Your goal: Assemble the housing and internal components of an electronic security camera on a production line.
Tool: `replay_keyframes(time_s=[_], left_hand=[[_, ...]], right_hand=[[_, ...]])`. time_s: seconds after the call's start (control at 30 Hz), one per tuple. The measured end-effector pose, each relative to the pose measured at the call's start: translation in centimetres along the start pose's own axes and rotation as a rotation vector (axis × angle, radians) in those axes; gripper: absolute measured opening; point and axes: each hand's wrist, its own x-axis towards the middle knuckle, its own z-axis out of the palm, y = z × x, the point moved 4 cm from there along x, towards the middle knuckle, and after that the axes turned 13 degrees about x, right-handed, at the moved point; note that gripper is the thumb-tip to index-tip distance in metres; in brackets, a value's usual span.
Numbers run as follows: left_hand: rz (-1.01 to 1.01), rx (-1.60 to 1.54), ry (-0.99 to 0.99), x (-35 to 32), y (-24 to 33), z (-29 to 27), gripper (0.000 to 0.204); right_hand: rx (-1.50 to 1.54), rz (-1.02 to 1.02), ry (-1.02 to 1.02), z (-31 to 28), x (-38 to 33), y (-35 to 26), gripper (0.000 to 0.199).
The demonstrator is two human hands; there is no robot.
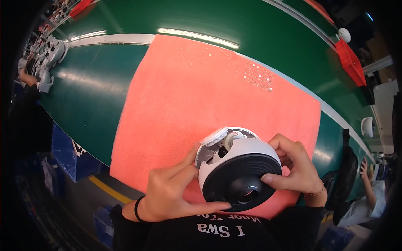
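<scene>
Close to my body, a round white shell [261,149] with a ridged black front [224,178] is tilted toward me. A dark, shiny dome bulges from that front, like a lens cover. Behind it is a white round base [247,132] with inner parts and a small white cover piece [214,137] at its rim. My left hand [169,188] grips the left side, thumb along the lower black edge. On the right, my right hand [297,165] holds the rim, its thumb pressing the black face. Some fingers of both hands are hidden behind the device.
A pink foam mat [167,92] covers the green table under the device. Rows of small clear pieces [257,76] lie on its far part. Red bins [351,62] stand at far right. White assemblies [52,50] and another person's hand [27,78] are at far left.
</scene>
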Motion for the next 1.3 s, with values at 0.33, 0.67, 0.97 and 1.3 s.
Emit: replay_keyframes(time_s=[0.33,0.67,0.97,1.3], left_hand=[[-0.07,0.346,-0.223,1.9,0.1,-1.5,0.05],[-0.016,0.457,-0.317,3.0,0.1,-1.8,0.051],[-0.077,0.364,-0.238,2.0,0.5,-2.0,0.048],[0.044,0.053,-0.101,-2.3,2.7,-1.5,0.046]], right_hand=[[-0.828,-0.421,0.047,-0.2,3.3,-1.9,0.045],[-1.172,-0.525,0.142,0.4,2.1,-2.1,0.034],[-0.77,-0.3,0.072,0.1,2.0,-1.5,0.03],[-0.537,-0.657,-0.102,1.0,-3.4,0.8,0.059]])
